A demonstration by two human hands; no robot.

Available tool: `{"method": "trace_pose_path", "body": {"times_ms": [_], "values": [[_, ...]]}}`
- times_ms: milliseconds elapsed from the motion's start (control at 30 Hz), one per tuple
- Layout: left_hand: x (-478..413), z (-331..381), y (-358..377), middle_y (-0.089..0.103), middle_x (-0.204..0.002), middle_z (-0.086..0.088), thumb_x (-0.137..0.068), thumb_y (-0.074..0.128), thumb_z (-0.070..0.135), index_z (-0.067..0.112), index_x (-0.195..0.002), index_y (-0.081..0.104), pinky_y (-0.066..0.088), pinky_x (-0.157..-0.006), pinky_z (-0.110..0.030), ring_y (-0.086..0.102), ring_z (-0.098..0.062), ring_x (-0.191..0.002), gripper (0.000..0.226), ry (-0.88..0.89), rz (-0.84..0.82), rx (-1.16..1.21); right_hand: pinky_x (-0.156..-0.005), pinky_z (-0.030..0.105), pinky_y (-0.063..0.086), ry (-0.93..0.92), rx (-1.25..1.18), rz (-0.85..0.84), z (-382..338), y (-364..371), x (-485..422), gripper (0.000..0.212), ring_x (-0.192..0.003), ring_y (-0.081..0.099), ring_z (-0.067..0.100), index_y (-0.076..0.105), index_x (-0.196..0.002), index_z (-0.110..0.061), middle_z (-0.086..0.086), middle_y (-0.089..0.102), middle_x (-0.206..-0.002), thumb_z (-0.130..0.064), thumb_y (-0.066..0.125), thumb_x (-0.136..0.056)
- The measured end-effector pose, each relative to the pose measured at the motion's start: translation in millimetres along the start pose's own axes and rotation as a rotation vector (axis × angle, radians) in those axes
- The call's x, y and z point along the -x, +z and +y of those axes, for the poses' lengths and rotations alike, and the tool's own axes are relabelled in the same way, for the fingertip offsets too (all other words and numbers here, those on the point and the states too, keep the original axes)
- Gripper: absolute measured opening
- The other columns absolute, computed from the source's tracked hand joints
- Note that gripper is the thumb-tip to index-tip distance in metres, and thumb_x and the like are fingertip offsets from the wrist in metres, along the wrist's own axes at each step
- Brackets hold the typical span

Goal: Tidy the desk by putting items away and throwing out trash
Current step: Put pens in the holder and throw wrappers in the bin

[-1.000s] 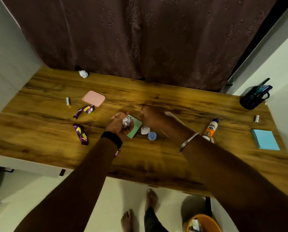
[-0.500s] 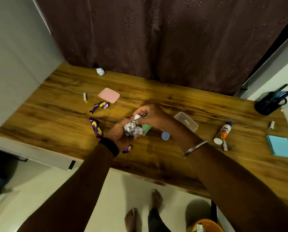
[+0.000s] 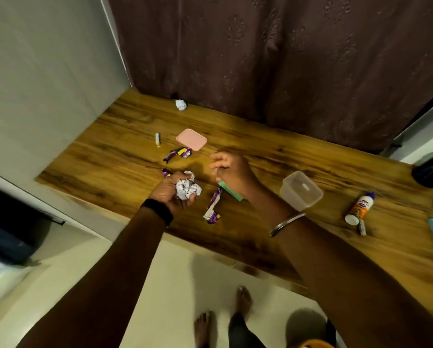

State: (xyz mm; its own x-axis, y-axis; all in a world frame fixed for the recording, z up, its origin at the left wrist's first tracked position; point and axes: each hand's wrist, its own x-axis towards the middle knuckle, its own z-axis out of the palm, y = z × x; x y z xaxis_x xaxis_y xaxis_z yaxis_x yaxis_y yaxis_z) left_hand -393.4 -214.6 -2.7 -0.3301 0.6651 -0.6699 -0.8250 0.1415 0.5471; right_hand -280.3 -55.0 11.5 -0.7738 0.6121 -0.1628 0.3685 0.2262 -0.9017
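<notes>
While the left hand (image 3: 171, 194) clutched a crumpled white paper wad (image 3: 187, 189) above the wooden worktop (image 3: 273, 156) mid trash-gathering, the loosely curled, seemingly empty right hand (image 3: 231, 169) likely needed to pinch the purple foil wrapper (image 3: 179, 154) nearby.

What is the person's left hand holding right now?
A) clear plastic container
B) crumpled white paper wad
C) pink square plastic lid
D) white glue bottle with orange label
B: the left hand has its fingers curled round the crumpled white paper wad, while the pink lid, the clear container and the glue bottle lie apart from it on the wooden desk.
</notes>
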Motion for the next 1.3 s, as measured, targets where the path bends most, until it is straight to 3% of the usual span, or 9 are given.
{"method": "trace_pose_path", "body": {"times_ms": [100,267,367,633,800,933,1033,1167,1300], "values": [[1.3,3.7,-24.3,0.066,-0.073,-0.001,-0.088,0.066,0.023,0.018,-0.083,0.067,0.051,-0.043,-0.022,0.063,-0.018,-0.064,0.007,0.085,0.098,0.008,-0.085,0.035,0.062,-0.016,0.255,0.036,13.5,4.0,-11.8,0.034,-0.098,0.074,0.023,0.074,-0.120,-0.009,0.009,0.077,-0.110,0.004,0.061,-0.092],[-1.4,-1.4,-49.9,0.064,-0.074,-0.013,-0.069,0.081,0.024,0.010,-0.085,0.066,0.051,-0.045,-0.026,0.062,-0.025,-0.059,0.026,0.123,0.179,-0.072,-0.094,0.036,0.055,-0.139,0.895,-0.421,64.8,19.7,-17.8,0.044,-0.120,0.059,0.018,0.068,-0.115,-0.043,-0.012,0.059,-0.122,-0.013,0.070,-0.083],[1.7,-5.3,-53.9,0.061,-0.077,-0.013,-0.078,0.075,0.022,0.012,-0.083,0.066,0.050,-0.046,-0.025,0.060,-0.022,-0.059,0.016,0.096,0.096,-0.044,-0.097,0.042,0.054,-0.223,1.014,-0.455,72.0,33.1,-13.0,0.023,-0.128,0.053,0.024,0.074,-0.101,-0.035,-0.004,0.058,-0.129,-0.019,0.075,-0.085],[2.9,-11.5,-52.7,0.066,-0.085,-0.020,-0.080,0.072,0.023,0.006,-0.097,0.074,0.053,-0.058,-0.031,0.056,-0.032,-0.074,0.024,0.147,-0.174,-0.023,-0.061,0.026,0.056,0.071,0.214,-0.121,28.1,54.5,-26.0,0.010,-0.069,0.070,0.012,0.079,-0.081,-0.020,0.000,0.079,-0.081,-0.010,0.082,-0.083],[-17.6,-2.3,-48.1,0.064,-0.076,-0.015,-0.078,0.076,0.025,0.007,-0.099,0.068,0.053,-0.055,-0.029,0.063,-0.025,-0.065,0.029,0.199,-0.023,-0.026,-0.084,0.032,0.063,0.175,0.070,-0.248,17.7,73.5,-42.8,0.020,-0.088,0.077,0.016,0.081,-0.090,-0.020,-0.002,0.081,-0.091,-0.002,0.074,-0.085],[-26.8,2.7,-74.0,0.068,-0.101,-0.015,-0.063,0.081,0.025,0.001,-0.112,0.069,0.059,-0.065,-0.028,0.066,-0.025,-0.082,0.055,0.270,0.116,0.159,-0.070,0.032,0.062,0.118,0.174,-0.117,18.5,91.8,-66.7,0.014,-0.074,0.074,0.016,0.081,-0.092,-0.017,0.000,0.079,-0.086,-0.005,0.077,-0.085],[-30.4,2.9,-101.0,0.064,-0.113,-0.019,-0.074,0.077,0.030,0.006,-0.121,0.066,0.057,-0.065,-0.031,0.067,-0.029,-0.083,0.054,0.232,0.178,0.183,-0.089,0.035,0.059,0.041,0.349,-0.184,17.9,127.6,-76.9,0.032,-0.100,0.070,0.021,0.076,-0.116,-0.013,0.007,0.076,-0.112,-0.023,0.082,-0.086],[-33.7,5.9,-117.0,0.061,-0.099,-0.011,-0.076,0.075,0.030,0.014,-0.111,0.067,0.050,-0.049,-0.026,0.063,-0.024,-0.072,0.039,0.235,0.241,0.169,-0.098,0.040,0.049,-0.020,0.565,-0.218,20.5,158.3,-89.2,0.031,-0.121,0.059,0.035,0.067,-0.124,-0.008,0.018,0.064,-0.128,-0.024,0.066,-0.097],[-35.3,10.1,-118.6,0.060,-0.079,-0.011,-0.085,0.066,0.028,0.012,-0.105,0.062,0.047,-0.040,-0.024,0.059,-0.020,-0.046,0.027,0.269,0.209,0.177,-0.072,0.032,0.043,-0.066,0.582,-0.155,20.6,144.1,-107.3,0.009,-0.102,0.066,0.031,0.071,-0.094,-0.008,0.014,0.072,-0.105,-0.015,0.071,-0.089]]}}
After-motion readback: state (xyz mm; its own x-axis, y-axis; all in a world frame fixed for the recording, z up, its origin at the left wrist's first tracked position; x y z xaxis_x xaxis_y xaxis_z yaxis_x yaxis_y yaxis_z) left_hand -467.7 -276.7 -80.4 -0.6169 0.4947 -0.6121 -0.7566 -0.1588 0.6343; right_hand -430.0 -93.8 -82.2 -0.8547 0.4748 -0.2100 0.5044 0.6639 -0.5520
